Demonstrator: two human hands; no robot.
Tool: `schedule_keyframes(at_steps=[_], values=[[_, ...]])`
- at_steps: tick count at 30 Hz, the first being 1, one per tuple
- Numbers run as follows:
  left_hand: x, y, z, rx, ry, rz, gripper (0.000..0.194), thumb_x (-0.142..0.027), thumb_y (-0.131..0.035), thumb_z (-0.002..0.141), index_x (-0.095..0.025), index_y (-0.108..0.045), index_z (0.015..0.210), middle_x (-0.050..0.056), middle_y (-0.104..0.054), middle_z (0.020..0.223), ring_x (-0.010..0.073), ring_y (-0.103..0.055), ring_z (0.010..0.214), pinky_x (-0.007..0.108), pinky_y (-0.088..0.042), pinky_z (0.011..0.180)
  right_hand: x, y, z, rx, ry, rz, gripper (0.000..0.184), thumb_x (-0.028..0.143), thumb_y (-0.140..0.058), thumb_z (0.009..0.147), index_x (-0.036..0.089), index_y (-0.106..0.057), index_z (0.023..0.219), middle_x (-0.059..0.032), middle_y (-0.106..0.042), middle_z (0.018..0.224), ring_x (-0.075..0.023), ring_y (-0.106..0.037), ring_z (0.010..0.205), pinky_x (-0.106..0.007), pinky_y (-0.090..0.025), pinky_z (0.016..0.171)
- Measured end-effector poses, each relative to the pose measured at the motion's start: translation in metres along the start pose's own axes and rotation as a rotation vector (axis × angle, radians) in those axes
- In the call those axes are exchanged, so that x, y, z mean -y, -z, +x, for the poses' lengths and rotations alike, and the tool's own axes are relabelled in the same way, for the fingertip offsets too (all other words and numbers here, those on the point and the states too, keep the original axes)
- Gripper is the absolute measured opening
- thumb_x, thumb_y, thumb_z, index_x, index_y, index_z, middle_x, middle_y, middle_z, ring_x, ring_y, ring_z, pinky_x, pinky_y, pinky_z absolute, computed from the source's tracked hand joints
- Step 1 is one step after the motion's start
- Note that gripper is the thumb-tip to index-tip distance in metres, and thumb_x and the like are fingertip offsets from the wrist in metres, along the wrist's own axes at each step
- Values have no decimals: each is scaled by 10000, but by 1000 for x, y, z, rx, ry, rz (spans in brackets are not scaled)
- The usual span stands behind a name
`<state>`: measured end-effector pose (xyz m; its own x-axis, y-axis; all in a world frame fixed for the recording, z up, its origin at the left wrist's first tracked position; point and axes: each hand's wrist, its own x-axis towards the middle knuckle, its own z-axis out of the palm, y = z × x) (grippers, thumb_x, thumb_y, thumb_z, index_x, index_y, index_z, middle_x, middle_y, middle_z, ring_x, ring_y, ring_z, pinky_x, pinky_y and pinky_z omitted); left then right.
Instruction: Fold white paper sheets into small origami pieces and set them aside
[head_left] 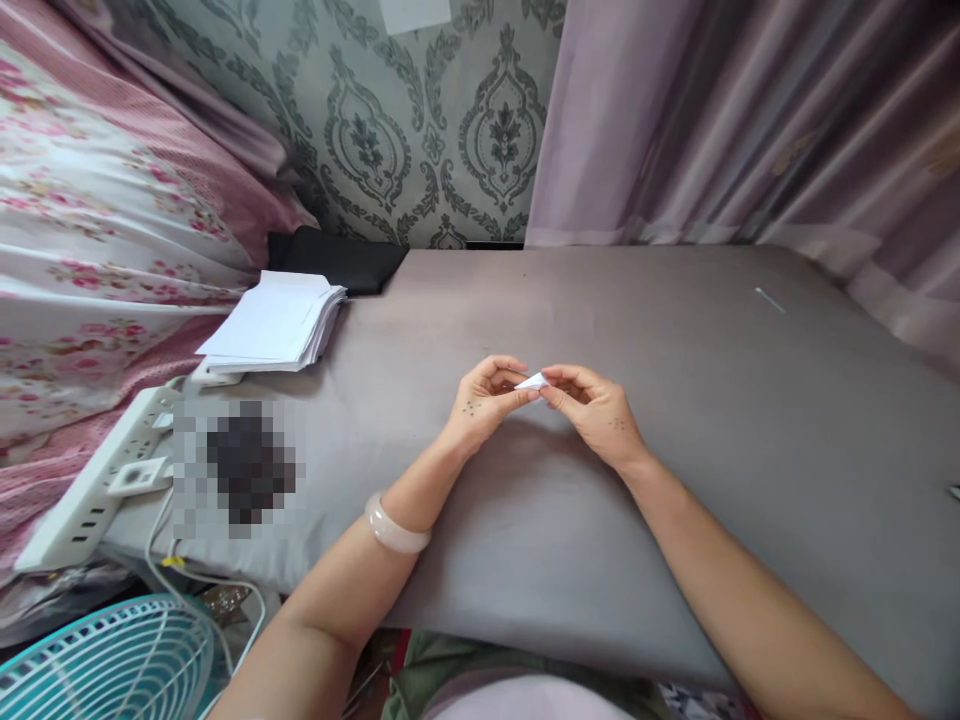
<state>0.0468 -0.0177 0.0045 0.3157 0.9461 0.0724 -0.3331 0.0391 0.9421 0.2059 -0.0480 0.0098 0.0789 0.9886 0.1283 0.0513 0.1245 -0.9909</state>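
Observation:
A small folded piece of white paper, narrowing to a point on its left, is held up over the grey-covered table. My left hand pinches it from the left, the thumb along its lower edge and the fingers curled behind. From the other side, my right hand grips the paper's right end between thumb and forefinger. Both hands are closed at the fingertips, close together near the middle of the view. The fingers hide part of the paper. A pale bangle circles my left forearm.
A stack of white paper lies at the back left, beside a black flat item. A white power strip with cables runs along the left edge. A teal fan stands at lower left. Curtains hang at the right.

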Motion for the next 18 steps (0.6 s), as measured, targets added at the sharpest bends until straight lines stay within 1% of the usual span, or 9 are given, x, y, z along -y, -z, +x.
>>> schedule_keyframes(at_steps=[4,7,11,13,16,18], values=[[0,1,-1,14,38,-21,407,-270,-852,610,-159,-597,908,9,-712,749,125,-658,713,293,-499,775,4,1,-2,82,20,-28,256,428,-723,743,233,-717,909,-27,-677,880,-153,-625,765,-325,-522,757],[0,0,-2,28,76,-15,407,-298,-848,618,-153,-600,905,18,-709,748,136,-662,718,305,-503,772,4,2,-2,99,44,-58,223,426,-709,760,237,-729,875,-23,-662,848,-153,-614,750,-310,-505,714],[2,-3,-2,33,124,-5,432,-296,-860,596,-149,-594,903,1,-685,736,115,-638,699,275,-484,741,-1,3,-2,40,46,-107,198,420,-685,786,227,-727,792,-13,-659,784,-151,-597,735,-303,-473,720],[3,-5,-3,23,178,14,440,-300,-867,582,-142,-602,896,2,-674,754,109,-623,703,260,-474,716,-3,3,-1,10,28,-109,204,415,-680,788,215,-716,772,-15,-659,770,-154,-597,733,-301,-466,721],[3,-8,-5,39,277,70,418,-353,-858,587,-118,-645,859,26,-670,772,110,-600,690,250,-458,664,-5,1,-1,-29,28,-124,222,410,-680,781,199,-686,714,-14,-645,730,-150,-594,699,-294,-462,692],[2,-8,-6,47,304,107,385,-388,-841,605,-107,-678,811,28,-661,736,100,-576,659,241,-439,641,-5,0,0,-40,35,-149,233,412,-689,770,195,-678,688,-13,-643,715,-147,-593,687,-292,-463,688]])
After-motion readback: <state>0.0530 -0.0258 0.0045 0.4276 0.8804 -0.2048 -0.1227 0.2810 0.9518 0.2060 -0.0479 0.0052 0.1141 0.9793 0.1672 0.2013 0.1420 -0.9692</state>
